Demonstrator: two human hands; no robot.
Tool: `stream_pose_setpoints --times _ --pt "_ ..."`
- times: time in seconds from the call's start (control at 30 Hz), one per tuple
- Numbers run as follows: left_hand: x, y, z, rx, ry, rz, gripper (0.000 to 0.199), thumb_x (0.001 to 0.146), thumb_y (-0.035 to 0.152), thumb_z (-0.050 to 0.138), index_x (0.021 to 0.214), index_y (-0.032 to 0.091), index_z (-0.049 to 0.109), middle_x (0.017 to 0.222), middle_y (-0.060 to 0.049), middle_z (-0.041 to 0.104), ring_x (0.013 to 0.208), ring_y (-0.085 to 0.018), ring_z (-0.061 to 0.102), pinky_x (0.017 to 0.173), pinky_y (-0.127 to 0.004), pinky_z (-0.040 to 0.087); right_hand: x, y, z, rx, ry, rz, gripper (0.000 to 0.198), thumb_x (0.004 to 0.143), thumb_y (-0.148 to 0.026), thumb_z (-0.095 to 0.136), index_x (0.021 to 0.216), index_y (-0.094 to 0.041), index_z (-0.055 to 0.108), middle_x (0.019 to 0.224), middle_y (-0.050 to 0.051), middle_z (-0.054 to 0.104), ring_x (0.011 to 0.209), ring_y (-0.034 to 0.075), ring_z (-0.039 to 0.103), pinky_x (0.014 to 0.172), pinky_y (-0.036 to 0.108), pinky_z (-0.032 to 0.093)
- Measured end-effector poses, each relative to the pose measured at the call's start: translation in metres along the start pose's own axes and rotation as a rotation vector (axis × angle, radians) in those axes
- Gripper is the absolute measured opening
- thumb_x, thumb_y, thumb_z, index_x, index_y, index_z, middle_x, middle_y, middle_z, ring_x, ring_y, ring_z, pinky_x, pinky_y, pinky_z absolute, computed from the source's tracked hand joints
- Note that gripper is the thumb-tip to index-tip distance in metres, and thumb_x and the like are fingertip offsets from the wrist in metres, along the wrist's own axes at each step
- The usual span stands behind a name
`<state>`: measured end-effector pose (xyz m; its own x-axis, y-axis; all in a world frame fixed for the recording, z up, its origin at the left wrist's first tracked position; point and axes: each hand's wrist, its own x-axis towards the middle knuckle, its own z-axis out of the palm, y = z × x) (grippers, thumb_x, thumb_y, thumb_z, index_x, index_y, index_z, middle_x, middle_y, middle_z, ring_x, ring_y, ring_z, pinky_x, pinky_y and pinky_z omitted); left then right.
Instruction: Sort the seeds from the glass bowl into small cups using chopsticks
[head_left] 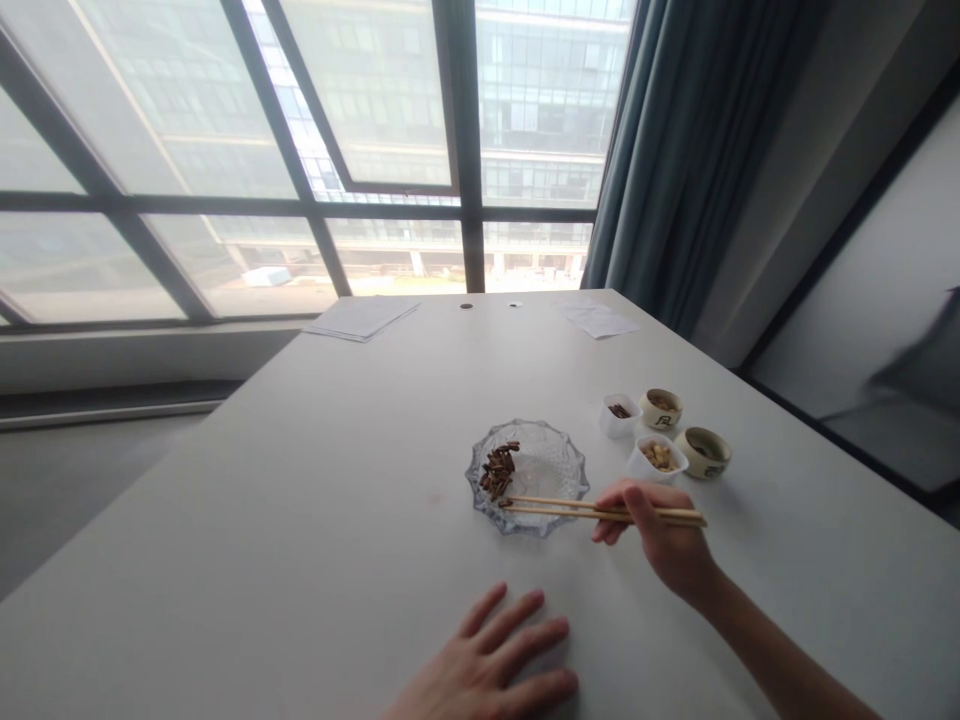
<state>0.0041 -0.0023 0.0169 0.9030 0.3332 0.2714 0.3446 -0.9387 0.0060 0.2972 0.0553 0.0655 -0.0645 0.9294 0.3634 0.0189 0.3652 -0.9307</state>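
Tabletop [300, 500], chopsticks [581, 505] in right hand [666, 535].

On my feed, one dark character stands on the side of the far round cup [661, 420]; I read it as 风, though it is small. The near round cup [701, 464] bears a dark mark too blurred for me to read.

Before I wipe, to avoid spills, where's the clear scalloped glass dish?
In the head view, the dish sits right of centre, beyond the left hand, with slim wooden chopsticks reaching over it.
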Motion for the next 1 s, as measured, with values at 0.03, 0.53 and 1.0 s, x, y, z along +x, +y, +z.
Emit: stream_pose_setpoints --times 0.03,0.53,1.0 --pt "0.0 0.0 -0.001 -0.002 -0.005 0.0 0.048 0.102 0.023 0.076 0.148 0.031 0.062 0.163 0.001 0.053 0.153 -0.027 0.046 0.133 -0.049 0.025 0.0 0.001 0.002 0.01 0.004 0.009 0.049 0.105 -0.057 0.06 0.085 -0.017 0.08 0.063 0.009 0.078 0.052 0.02 0.076 0.051 0.026 0.062" --pt "0.0 -0.001 0.001 -0.002 0.005 0.011 0.047 0.104 0.024 0.073 0.149 0.031 0.061 0.163 0.0 0.053 0.154 -0.027 0.045 0.131 -0.049 0.028 -0.001 0.018 0.004 -0.001 0.182 0.02 0.055 0.106 -0.057 0.056 0.078 -0.016 0.078 0.056 0.008 0.074 0.044 0.018 0.068 0.044 0.025 0.055" --pt "0.0 0.001 -0.001 0.003 0.015 0.006 0.046 0.104 0.024 0.074 0.147 0.032 0.062 0.162 0.001 0.054 0.153 -0.026 0.046 0.133 -0.047 0.024 -0.004 0.02 0.008 -0.037 0.081 0.005 0.045 0.104 -0.052 0.063 0.081 -0.016 0.078 0.056 0.005 0.07 0.043 0.015 0.06 0.041 0.024 0.045"
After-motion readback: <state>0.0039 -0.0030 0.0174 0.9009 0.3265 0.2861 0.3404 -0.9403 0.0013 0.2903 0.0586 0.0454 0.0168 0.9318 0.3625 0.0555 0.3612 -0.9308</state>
